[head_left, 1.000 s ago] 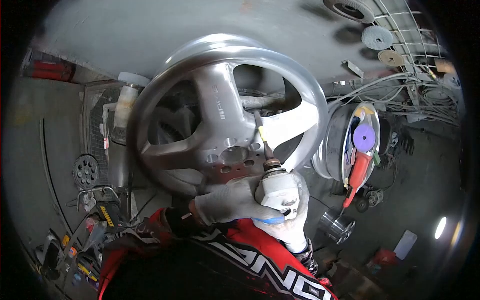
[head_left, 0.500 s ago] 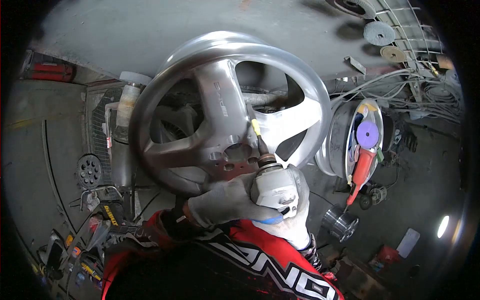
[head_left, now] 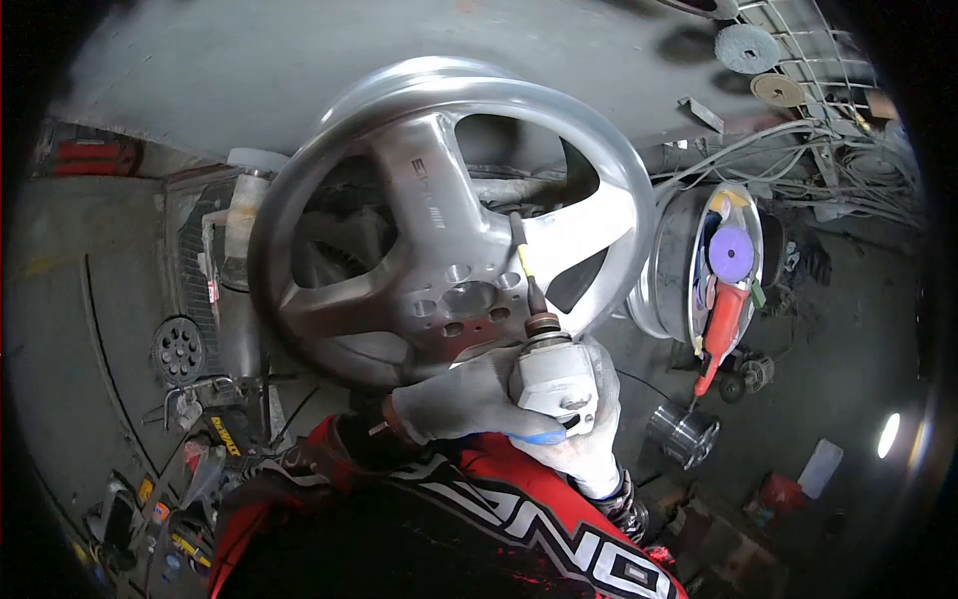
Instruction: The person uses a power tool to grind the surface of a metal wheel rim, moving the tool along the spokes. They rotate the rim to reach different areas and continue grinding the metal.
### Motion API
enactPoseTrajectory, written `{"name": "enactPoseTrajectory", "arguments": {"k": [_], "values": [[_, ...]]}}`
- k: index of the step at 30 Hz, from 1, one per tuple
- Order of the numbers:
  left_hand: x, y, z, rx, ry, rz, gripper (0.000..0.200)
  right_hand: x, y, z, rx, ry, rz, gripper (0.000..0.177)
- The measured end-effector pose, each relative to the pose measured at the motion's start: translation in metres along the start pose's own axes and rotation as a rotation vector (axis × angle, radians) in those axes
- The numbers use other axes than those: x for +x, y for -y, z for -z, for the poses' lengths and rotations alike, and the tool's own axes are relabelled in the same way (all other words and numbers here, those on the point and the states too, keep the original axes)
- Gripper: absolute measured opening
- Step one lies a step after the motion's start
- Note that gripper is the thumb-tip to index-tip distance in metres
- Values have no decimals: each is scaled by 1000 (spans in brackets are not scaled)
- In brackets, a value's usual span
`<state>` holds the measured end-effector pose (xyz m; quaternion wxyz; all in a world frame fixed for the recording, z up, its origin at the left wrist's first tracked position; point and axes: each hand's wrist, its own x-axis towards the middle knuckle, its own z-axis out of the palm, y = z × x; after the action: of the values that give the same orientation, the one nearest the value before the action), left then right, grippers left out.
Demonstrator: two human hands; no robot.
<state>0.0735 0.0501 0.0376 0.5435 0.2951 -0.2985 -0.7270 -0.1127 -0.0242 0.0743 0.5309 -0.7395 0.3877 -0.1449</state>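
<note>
A five-spoke metal wheel rim (head_left: 424,190) faces me, dull grey on the left and bright on the right-hand spoke. My left hand (head_left: 464,401), in a grey glove, is wrapped round the left side of a whitish die grinder (head_left: 555,381). Gripping the same tool from the right and below is my right hand (head_left: 589,457), in a paler glove. The grinder's shaft, with a yellow band (head_left: 525,262), points up and away from me. Its dark tip (head_left: 517,228) lies at the inner corner between the upper spoke and the bright right spoke.
To the right, another wheel (head_left: 679,270) holds a red power tool (head_left: 720,334) and a purple disc (head_left: 731,254). Abrasive discs (head_left: 746,48) hang on a wire rack at upper right, above coiled cables (head_left: 868,175). Several tools (head_left: 195,479) lie at lower left.
The grinder has shifted slightly right across the wheel, its tip moving toward the bright spoke. Both hands keep their hold. The whole view has shifted a little.
</note>
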Motion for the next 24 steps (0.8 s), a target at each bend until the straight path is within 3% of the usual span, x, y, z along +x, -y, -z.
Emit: {"name": "enactPoseTrajectory", "arguments": {"k": [2,5,8,11,21,24], "values": [[-5,-6,2,-18,0,9,63,11,22,-4,-168,36,214,101],[-10,-10,-1,32,-45,-43,62,15,18,-1,-181,107,203,99],[-1,1,3,-99,50,65,63,6,16,-3,-150,9,191,97],[-3,1,3,-58,49,39,62,4,24,-6,-50,12,88,97],[-14,-5,7,-104,45,-9,62,10,28,-13,-229,19,188,93],[-18,-12,7,-105,35,48,62,7,26,-16,-55,31,92,93]]}}
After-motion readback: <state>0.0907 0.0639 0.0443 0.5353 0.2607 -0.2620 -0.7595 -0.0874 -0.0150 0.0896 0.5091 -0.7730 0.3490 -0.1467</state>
